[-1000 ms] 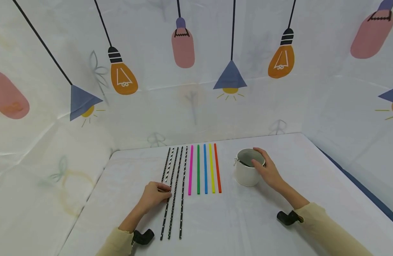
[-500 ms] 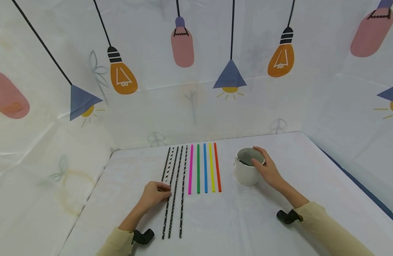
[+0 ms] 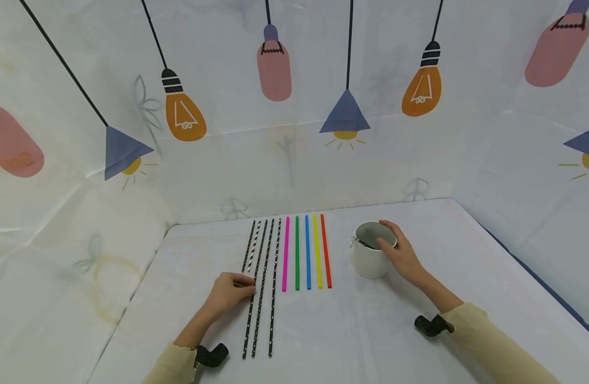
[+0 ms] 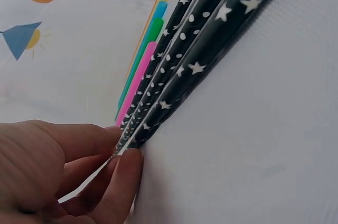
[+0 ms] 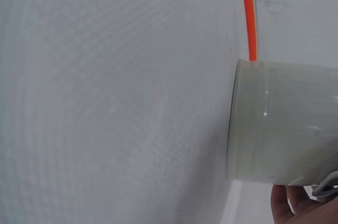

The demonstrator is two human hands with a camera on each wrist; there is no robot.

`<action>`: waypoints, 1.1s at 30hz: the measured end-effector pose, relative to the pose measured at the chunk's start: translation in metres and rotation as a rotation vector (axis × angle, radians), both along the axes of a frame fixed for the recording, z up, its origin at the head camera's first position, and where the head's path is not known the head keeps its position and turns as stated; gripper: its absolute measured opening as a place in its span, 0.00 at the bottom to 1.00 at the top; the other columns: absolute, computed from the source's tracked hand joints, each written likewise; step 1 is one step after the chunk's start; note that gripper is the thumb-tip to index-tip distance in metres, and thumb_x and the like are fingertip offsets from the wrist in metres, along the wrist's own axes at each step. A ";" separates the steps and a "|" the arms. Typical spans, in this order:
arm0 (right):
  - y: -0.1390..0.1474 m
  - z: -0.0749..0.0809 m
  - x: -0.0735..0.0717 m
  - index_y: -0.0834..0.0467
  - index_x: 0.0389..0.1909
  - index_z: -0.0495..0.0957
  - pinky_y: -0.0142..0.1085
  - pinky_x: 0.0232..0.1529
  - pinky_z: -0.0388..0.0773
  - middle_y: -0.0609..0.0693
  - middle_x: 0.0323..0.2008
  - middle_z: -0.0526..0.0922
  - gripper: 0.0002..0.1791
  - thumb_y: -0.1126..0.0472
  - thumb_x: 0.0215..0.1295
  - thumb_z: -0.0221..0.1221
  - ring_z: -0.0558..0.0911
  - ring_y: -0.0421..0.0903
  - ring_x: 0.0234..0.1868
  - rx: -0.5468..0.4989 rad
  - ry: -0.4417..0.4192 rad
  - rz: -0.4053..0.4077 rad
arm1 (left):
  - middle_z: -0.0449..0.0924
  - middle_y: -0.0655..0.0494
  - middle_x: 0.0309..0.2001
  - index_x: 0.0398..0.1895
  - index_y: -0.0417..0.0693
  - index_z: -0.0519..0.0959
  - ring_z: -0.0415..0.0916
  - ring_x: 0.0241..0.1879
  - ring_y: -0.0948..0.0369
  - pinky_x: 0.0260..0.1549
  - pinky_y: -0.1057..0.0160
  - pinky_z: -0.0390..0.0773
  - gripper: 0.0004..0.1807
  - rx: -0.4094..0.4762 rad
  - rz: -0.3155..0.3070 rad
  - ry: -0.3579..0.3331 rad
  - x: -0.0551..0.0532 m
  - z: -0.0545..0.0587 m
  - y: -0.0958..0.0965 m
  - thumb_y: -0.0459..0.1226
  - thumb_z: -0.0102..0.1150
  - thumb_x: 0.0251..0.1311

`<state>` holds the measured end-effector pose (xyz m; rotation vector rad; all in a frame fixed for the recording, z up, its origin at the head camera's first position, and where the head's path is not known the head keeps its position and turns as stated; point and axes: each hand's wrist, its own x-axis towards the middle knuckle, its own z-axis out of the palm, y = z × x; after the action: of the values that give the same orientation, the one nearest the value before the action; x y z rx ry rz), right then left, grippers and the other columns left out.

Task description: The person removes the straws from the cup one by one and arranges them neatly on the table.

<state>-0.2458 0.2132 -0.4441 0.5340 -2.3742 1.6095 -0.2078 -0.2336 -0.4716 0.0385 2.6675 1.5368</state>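
Note:
My left hand (image 3: 229, 293) pinches a long black straw with white stars (image 4: 196, 68) between thumb and fingers; the straw lies on the table. Two more long black straws with white patterns lie just right of it, and shorter black-and-white straws (image 3: 253, 248) lie to its left, beyond the fingers. My right hand (image 3: 402, 258) holds the small white pail (image 3: 368, 264) by its rim, thumb over the near edge and fingers round the far right side. The pail stands upright. Something dark shows inside it, too hidden to name.
Between the black straws and the pail lie plain straws in a row: pink (image 3: 285, 255), green (image 3: 297, 255), blue (image 3: 308, 253), yellow (image 3: 317, 253) and red (image 3: 326, 252). A white table (image 3: 352, 336) bears everything. Behind it hangs a white cloth printed with lamps.
The near end of the pinched black straw has shifted slightly right, closer to the straw beside it. My left wrist has drifted a little left. The right hand and pail stay put.

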 end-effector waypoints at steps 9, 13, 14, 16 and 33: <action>0.001 0.000 -0.003 0.57 0.73 0.55 0.26 0.50 0.65 0.62 0.66 0.63 0.28 0.59 0.76 0.49 0.65 0.57 0.63 0.013 0.003 -0.008 | 0.83 0.51 0.34 0.41 0.36 0.84 0.82 0.31 0.54 0.30 0.59 0.82 0.09 0.067 -0.048 0.032 -0.008 0.024 0.010 0.30 0.66 0.58; 0.000 -0.002 -0.004 0.59 0.73 0.55 0.25 0.50 0.65 0.63 0.66 0.63 0.28 0.59 0.76 0.49 0.65 0.57 0.63 0.009 0.001 -0.006 | 0.83 0.51 0.37 0.43 0.36 0.83 0.81 0.34 0.51 0.31 0.57 0.82 0.10 0.078 -0.130 0.082 -0.015 0.042 0.032 0.32 0.65 0.60; 0.000 -0.002 -0.004 0.59 0.73 0.55 0.24 0.50 0.65 0.63 0.66 0.63 0.28 0.60 0.76 0.49 0.65 0.57 0.63 0.007 0.001 -0.007 | 0.83 0.52 0.37 0.43 0.36 0.83 0.81 0.35 0.50 0.31 0.56 0.82 0.10 0.079 -0.154 0.091 -0.018 0.046 0.039 0.33 0.65 0.61; 0.001 -0.003 -0.004 0.60 0.73 0.55 0.24 0.50 0.65 0.63 0.66 0.63 0.29 0.60 0.75 0.49 0.65 0.57 0.63 0.004 0.002 -0.012 | 0.83 0.52 0.39 0.44 0.37 0.83 0.81 0.36 0.49 0.32 0.56 0.82 0.11 0.076 -0.210 0.102 -0.022 0.053 0.054 0.34 0.64 0.62; 0.003 -0.003 -0.005 0.58 0.73 0.55 0.25 0.49 0.67 0.62 0.65 0.65 0.29 0.59 0.75 0.50 0.67 0.55 0.60 0.014 -0.006 -0.016 | 0.83 0.59 0.39 0.43 0.46 0.85 0.81 0.33 0.56 0.32 0.62 0.82 0.08 0.250 -0.415 0.240 -0.038 0.076 0.192 0.36 0.63 0.64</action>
<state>-0.2510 0.2161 -0.4472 0.5121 -2.3897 1.5918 -0.2462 -0.0415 -0.3960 0.7803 2.3893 1.7888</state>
